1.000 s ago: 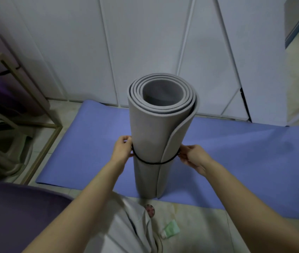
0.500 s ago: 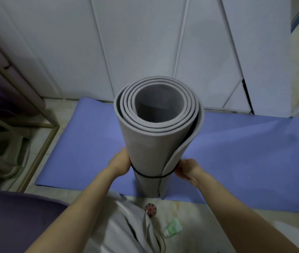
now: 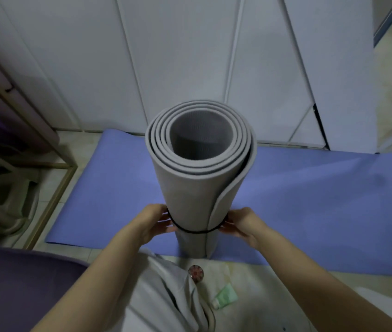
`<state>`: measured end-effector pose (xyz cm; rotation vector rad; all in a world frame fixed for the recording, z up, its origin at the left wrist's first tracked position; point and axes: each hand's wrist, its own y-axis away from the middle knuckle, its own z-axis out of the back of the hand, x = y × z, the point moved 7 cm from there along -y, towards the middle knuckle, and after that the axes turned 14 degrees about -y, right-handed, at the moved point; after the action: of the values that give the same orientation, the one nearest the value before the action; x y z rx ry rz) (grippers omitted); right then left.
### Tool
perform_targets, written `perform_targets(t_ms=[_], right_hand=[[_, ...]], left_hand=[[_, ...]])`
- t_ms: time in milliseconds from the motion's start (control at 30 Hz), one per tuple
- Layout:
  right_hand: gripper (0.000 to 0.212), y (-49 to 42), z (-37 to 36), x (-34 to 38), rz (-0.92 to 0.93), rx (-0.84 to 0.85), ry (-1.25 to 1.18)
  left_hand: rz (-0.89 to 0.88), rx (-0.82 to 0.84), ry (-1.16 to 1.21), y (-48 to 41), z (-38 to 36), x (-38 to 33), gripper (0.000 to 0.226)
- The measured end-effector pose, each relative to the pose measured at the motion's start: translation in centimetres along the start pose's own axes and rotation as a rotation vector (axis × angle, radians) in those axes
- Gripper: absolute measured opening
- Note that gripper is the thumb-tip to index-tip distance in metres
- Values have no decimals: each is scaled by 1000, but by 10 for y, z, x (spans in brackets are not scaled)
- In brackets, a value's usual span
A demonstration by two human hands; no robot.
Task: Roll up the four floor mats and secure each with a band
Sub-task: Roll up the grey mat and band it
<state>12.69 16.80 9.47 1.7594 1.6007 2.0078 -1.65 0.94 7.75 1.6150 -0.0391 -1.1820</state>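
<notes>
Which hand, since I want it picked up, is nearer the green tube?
Right. The right hand sits beyond the green tube, slightly right; the left hand is beyond it, well left.

Mat colours
The rolled mat (image 3: 190, 195) is showing plain grey, its band (image 3: 191, 231) black, the flat mat (image 3: 310, 200) periwinkle blue.

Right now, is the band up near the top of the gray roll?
No, the band circles the roll low down, nearer its base, level with the left hand and right hand.
</notes>
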Motion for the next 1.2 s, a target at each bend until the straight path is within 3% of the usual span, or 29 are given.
perform_targets(t_ms=[233,367,433,533,600,733,767,867,967,1067,1133,1200], right_hand=[[27,6,0,-2,7,-59,-228],[26,-2,-1,2,46,-75,-192],[24,-6,2,6,97,-115,-82],[9,-6,2,13,180,-153,81],[11,-6,2,13,196,-171,180],[16,0,0,11,228,-206,405],[18,7,-2,14,269,-213,441],[57,39,-15,45,558,-224,527],[72,95,-37,99,1004,-188,545],[80,151,-60,144,1359,-107,674],[80,165,-79,158,1432,19,951],[73,156,-93,163,1263,138,1278]], left_hand=[[12,-7,176,-4,-7,11,23],[-7,-93,183,-1,-18,3,8],[-46,-142,88,-4,-21,1,6],[-165,-194,-260,-12,-24,-4,29],[-212,-256,-418,-9,-24,-8,37],[-202,-252,-486,-5,-19,-5,40],[-185,-251,-478,-2,-16,-4,36],[-230,-319,-446,14,-6,-12,10],[-441,-459,-371,43,6,-48,26],[-669,-502,-204,83,14,-90,18],[-776,-492,-113,109,17,-114,21],[-835,-443,-95,129,15,-133,29]])
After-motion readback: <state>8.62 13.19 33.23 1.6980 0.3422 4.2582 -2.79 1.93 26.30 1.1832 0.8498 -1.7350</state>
